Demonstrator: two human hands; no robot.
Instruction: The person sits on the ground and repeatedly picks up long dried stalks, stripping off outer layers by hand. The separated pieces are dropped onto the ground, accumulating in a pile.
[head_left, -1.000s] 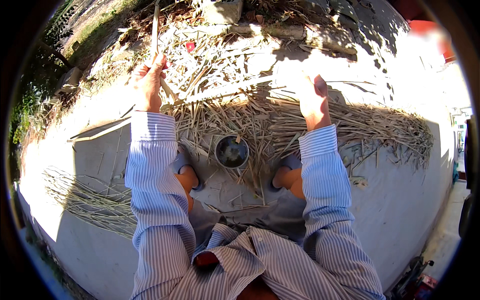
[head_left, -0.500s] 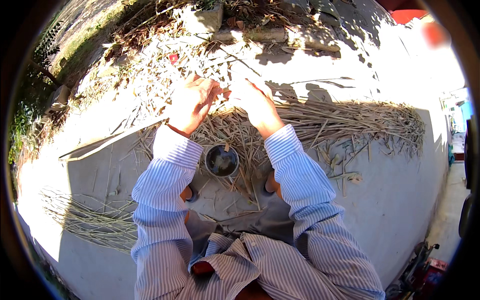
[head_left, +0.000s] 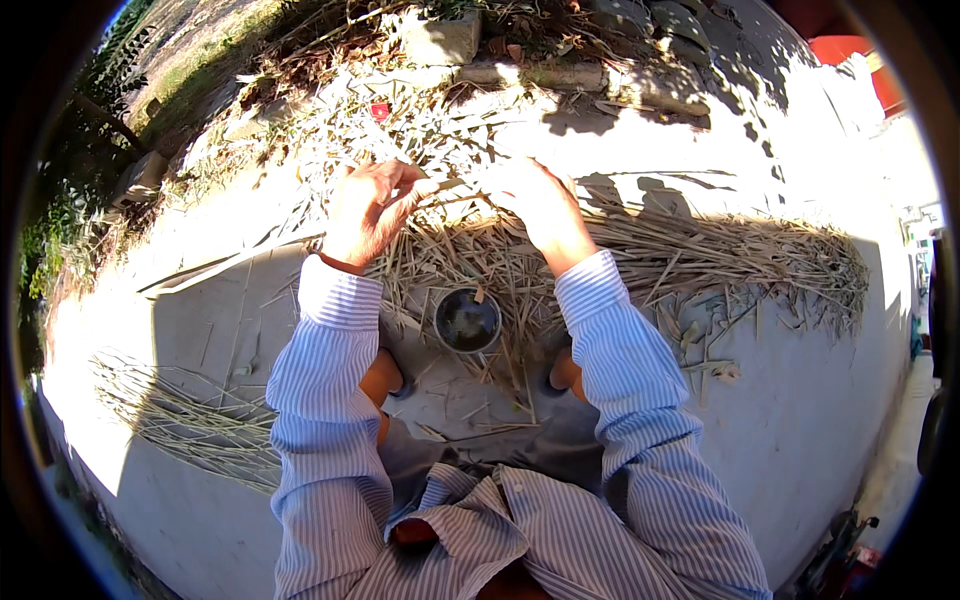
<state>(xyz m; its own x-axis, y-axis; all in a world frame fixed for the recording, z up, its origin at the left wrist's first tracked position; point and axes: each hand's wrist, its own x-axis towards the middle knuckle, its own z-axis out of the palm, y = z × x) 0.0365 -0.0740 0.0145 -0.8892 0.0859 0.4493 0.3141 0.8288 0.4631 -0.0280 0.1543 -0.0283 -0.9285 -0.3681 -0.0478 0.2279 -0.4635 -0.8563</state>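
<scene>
Over the straw in front of me, my left hand (head_left: pixel 372 212) is closed in a pinch on a long, dry reed stalk (head_left: pixel 232 263), which runs out past the wrist to the left. A pale strip (head_left: pixel 456 187), apparently part of the same stalk, spans the small gap between my hands. My right hand (head_left: pixel 545 212) has its fingers bent together, but sunlight washes out the fingertips and what they hold. Below both hands, between my feet, stands a round metal bowl (head_left: pixel 467 321) with dark liquid and a floating chip in it.
A thick bundle of dry stalks (head_left: pixel 730 252) lies across the concrete to the right. At the left is a flat woven lattice of stalks (head_left: pixel 190 418). Peelings (head_left: pixel 400 135) and a small red packet (head_left: pixel 380 111) lie ahead, before stone blocks (head_left: pixel 442 40).
My hands have drawn apart, with the left one shifting left, and a gap shows between the fingertips. The whole view has shifted slightly.
</scene>
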